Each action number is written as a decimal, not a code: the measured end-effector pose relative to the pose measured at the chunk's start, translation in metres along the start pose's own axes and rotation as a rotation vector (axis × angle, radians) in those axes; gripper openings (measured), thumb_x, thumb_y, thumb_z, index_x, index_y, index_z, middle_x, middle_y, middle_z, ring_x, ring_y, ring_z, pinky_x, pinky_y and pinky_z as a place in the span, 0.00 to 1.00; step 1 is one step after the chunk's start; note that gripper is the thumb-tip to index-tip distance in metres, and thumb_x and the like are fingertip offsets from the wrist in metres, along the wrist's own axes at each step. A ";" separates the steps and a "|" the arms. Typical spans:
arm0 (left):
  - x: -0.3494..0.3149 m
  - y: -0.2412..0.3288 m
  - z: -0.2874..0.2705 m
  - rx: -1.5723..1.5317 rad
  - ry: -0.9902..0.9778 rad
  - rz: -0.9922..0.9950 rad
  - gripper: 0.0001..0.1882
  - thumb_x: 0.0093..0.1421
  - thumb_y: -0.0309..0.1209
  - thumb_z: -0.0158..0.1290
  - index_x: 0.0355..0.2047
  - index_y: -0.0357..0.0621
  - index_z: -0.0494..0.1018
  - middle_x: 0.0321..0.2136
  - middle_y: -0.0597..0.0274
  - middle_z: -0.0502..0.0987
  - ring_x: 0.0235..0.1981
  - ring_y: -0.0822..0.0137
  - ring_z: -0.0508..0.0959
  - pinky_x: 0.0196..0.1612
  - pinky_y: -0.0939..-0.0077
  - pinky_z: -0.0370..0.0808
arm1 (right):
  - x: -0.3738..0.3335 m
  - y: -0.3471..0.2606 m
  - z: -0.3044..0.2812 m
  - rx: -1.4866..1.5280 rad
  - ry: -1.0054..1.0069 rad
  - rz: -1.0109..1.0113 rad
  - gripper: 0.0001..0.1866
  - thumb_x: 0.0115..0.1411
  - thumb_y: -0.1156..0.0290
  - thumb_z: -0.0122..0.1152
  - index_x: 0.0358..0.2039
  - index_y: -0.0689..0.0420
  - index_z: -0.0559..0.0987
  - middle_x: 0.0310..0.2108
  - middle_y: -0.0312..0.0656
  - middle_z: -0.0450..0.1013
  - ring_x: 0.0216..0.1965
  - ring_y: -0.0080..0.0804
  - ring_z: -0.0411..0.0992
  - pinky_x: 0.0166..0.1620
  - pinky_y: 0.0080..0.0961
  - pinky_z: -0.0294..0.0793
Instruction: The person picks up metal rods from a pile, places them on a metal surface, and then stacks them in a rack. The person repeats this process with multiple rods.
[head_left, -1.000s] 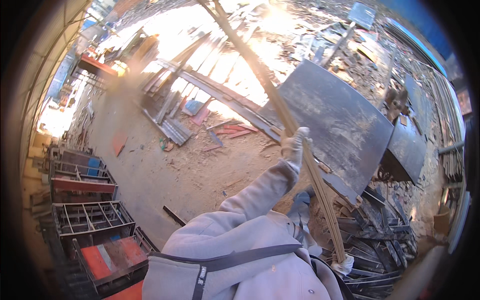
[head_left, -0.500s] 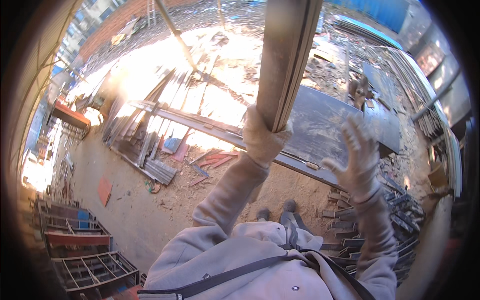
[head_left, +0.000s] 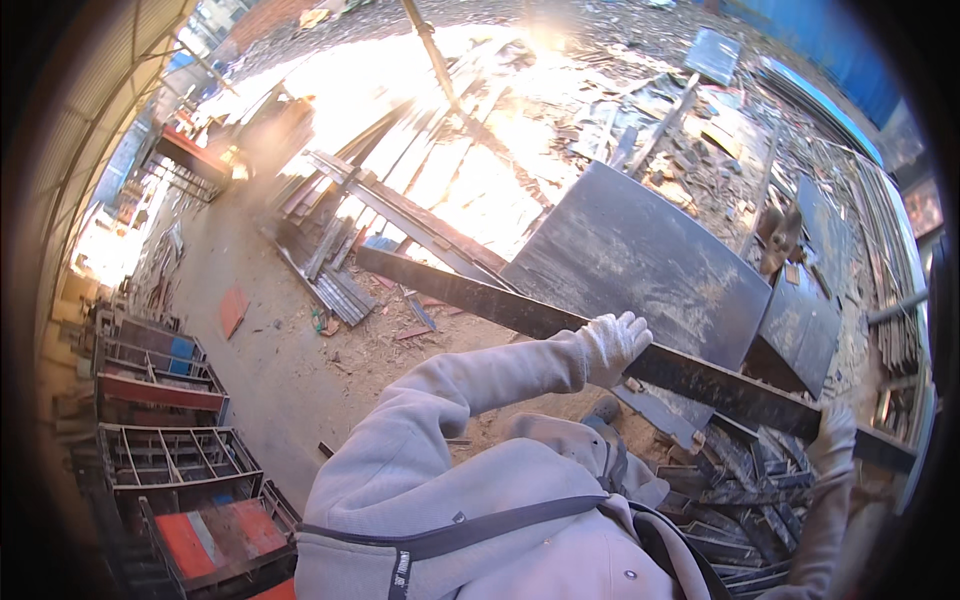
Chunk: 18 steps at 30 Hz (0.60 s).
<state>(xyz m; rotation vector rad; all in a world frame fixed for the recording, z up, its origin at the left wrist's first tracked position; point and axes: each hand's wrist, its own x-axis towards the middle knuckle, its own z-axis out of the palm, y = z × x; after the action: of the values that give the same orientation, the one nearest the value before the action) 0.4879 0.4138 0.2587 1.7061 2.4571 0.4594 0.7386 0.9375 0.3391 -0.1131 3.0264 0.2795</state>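
Note:
A long, narrow dark beam [head_left: 470, 298] is held crosswise in front of me, running from the middle left down to the far right. My left hand [head_left: 615, 347], in a pale work glove, is closed over the beam near its middle, fingers over the far edge. Toward the right end, my gloved right hand [head_left: 836, 432] grips the same beam; its fingers are partly hidden. Behind the beam lies a large dark flat panel [head_left: 650, 260] with pale scuffs. Beneath my right forearm is a heap of short dark metal bars [head_left: 740, 500].
Long planks and strips [head_left: 330, 250] lie piled at the left of the sunlit ground. Metal frames [head_left: 165, 455] stand at the lower left, near a red-orange flat piece [head_left: 233, 311]. Beside the large panel stands a dark box-like block [head_left: 800, 335]. Long bars [head_left: 890, 230] are stacked along the right side.
The beam has swung from pointing away from me to lying crosswise. My right hand, open and apart from it before, has moved down and right and now grips its right part.

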 end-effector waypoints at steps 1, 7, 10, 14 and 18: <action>-0.004 -0.010 0.013 0.052 -0.023 0.019 0.30 0.47 0.38 0.66 0.47 0.36 0.71 0.43 0.51 0.73 0.46 0.50 0.76 0.45 0.57 0.77 | 0.019 -0.040 0.001 0.076 0.186 -0.125 0.30 0.41 0.64 0.76 0.43 0.60 0.71 0.39 0.57 0.70 0.44 0.62 0.71 0.49 0.51 0.71; 0.035 -0.066 0.023 -0.064 -0.325 0.047 0.32 0.46 0.37 0.68 0.50 0.39 0.72 0.46 0.53 0.72 0.50 0.52 0.75 0.47 0.58 0.77 | -0.021 -0.036 0.102 0.241 0.088 0.073 0.32 0.39 0.70 0.77 0.45 0.57 0.72 0.39 0.52 0.70 0.44 0.59 0.71 0.48 0.50 0.71; 0.047 -0.092 0.040 -0.056 -0.367 0.061 0.32 0.46 0.36 0.68 0.51 0.39 0.72 0.47 0.54 0.73 0.52 0.53 0.74 0.49 0.57 0.77 | -0.027 -0.030 0.090 0.314 -0.147 0.218 0.36 0.38 0.69 0.81 0.49 0.57 0.73 0.42 0.52 0.74 0.47 0.59 0.74 0.50 0.49 0.73; 0.047 -0.135 0.056 -0.049 -0.458 0.035 0.33 0.45 0.36 0.67 0.52 0.40 0.73 0.49 0.55 0.73 0.54 0.53 0.73 0.52 0.57 0.76 | -0.015 -0.042 0.131 0.292 -0.346 0.241 0.37 0.38 0.66 0.82 0.50 0.57 0.74 0.44 0.52 0.75 0.47 0.58 0.74 0.50 0.49 0.74; 0.018 -0.175 0.060 -0.046 -0.512 -0.025 0.35 0.43 0.36 0.68 0.54 0.42 0.74 0.50 0.55 0.73 0.55 0.53 0.73 0.53 0.58 0.76 | 0.020 -0.076 0.142 0.304 -0.300 0.237 0.39 0.37 0.65 0.83 0.51 0.57 0.74 0.44 0.52 0.75 0.47 0.58 0.75 0.50 0.49 0.75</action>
<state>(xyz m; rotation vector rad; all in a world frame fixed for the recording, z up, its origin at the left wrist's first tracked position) 0.3407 0.3857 0.1494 1.5351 2.0767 0.0586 0.7382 0.8881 0.1845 0.2861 2.7393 -0.1387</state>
